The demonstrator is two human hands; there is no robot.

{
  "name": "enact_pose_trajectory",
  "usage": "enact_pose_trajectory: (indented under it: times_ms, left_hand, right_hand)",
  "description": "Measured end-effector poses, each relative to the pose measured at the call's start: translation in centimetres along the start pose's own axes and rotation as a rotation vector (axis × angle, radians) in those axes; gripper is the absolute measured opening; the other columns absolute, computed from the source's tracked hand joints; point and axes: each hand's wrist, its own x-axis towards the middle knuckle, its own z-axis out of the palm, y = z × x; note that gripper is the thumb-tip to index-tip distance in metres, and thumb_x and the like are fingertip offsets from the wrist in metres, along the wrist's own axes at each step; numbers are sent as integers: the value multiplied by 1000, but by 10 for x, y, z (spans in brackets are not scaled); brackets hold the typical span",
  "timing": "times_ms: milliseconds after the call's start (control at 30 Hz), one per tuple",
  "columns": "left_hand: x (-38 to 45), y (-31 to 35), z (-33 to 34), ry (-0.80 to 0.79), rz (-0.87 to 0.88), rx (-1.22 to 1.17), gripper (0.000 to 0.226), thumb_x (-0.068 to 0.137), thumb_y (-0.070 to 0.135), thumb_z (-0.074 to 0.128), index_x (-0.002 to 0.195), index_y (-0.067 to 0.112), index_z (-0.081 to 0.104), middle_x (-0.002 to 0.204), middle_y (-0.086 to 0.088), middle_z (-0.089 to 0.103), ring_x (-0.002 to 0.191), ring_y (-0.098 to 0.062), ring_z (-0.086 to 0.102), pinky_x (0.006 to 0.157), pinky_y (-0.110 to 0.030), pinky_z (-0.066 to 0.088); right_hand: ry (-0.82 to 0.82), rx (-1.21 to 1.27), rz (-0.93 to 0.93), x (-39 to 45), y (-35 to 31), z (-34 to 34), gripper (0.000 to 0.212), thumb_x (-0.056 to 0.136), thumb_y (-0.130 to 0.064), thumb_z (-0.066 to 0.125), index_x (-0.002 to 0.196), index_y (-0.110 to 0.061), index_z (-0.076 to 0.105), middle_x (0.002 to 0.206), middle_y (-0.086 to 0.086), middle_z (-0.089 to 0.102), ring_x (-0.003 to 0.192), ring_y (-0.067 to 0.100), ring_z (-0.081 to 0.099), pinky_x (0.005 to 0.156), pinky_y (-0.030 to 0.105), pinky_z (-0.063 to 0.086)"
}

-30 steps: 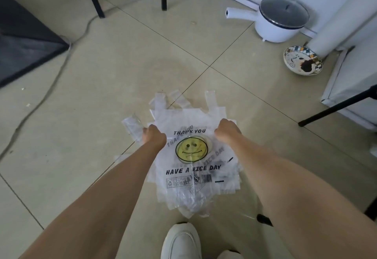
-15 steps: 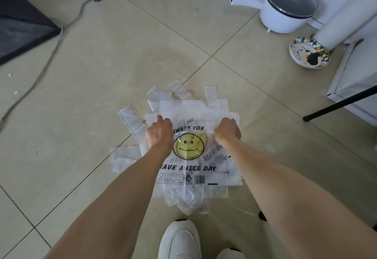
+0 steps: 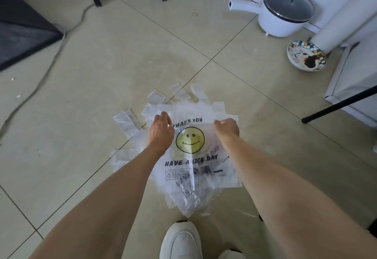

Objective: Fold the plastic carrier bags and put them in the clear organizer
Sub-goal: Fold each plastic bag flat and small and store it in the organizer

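Observation:
A pile of several clear plastic carrier bags [image 3: 183,195] lies on the tiled floor in front of me. The top bag [image 3: 190,142] shows a yellow smiley face with "THANK YOU" and "HAVE A NICE DAY". My left hand [image 3: 160,131] pinches the top bag's upper left part, near its handle. My right hand [image 3: 227,127] grips the upper right part, fingers curled on the plastic. Handle strips [image 3: 126,123] of the bags below stick out to the left and behind. No clear organizer is in view.
A white pot with a glass lid [image 3: 284,13] and a patterned bowl [image 3: 306,56] stand at the far right by the wall. A black stand leg [image 3: 338,103] crosses the right side. A cable [image 3: 51,63] runs on the left. My white shoe [image 3: 180,240] is below the pile.
Both hands stayed on the top bag's upper corners. The left hand slid a little left off the "THANK YOU" print, and the camera view shifted slightly.

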Motion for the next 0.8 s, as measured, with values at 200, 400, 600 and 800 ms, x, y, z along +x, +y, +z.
enact_pose_trajectory:
  times_ms: [200, 400, 600, 800]
  left_hand:
    - [0, 12, -8, -6, 138, -227, 12, 84, -5, 45, 90, 6, 45, 94, -10, 55, 88, -24, 55, 69, -23, 41]
    - [-4, 33, -12, 17, 348, -268, 12, 80, -7, 42, 80, 5, 41, 78, -8, 44, 75, -28, 45, 69, -41, 44]
    - [-10, 64, -21, 69, 418, -301, 14, 81, -8, 39, 82, 5, 40, 80, -8, 42, 71, -25, 41, 61, -39, 38]
    - [-25, 84, -44, 61, 224, -347, 27, 99, 15, 39, 123, 3, 44, 123, -11, 49, 100, -21, 54, 79, -30, 41]
  right_hand:
    - [-85, 199, -101, -5, -12, -16, 70, 98, -61, 29, 137, -6, 47, 121, 10, 58, 104, 23, 54, 82, 31, 36]
    - [-363, 295, -42, -15, -46, -36, 87, 87, -79, 26, 142, -14, 44, 139, 3, 55, 128, 29, 51, 104, 45, 38]
    - [-387, 101, 36, -22, -51, -35, 68, 95, -63, 37, 120, -2, 54, 115, 17, 58, 98, 22, 56, 101, 41, 44]
    - [-334, 268, -98, -53, -68, -64, 45, 94, -32, 61, 122, 3, 58, 124, 19, 62, 116, 34, 60, 96, 40, 49]
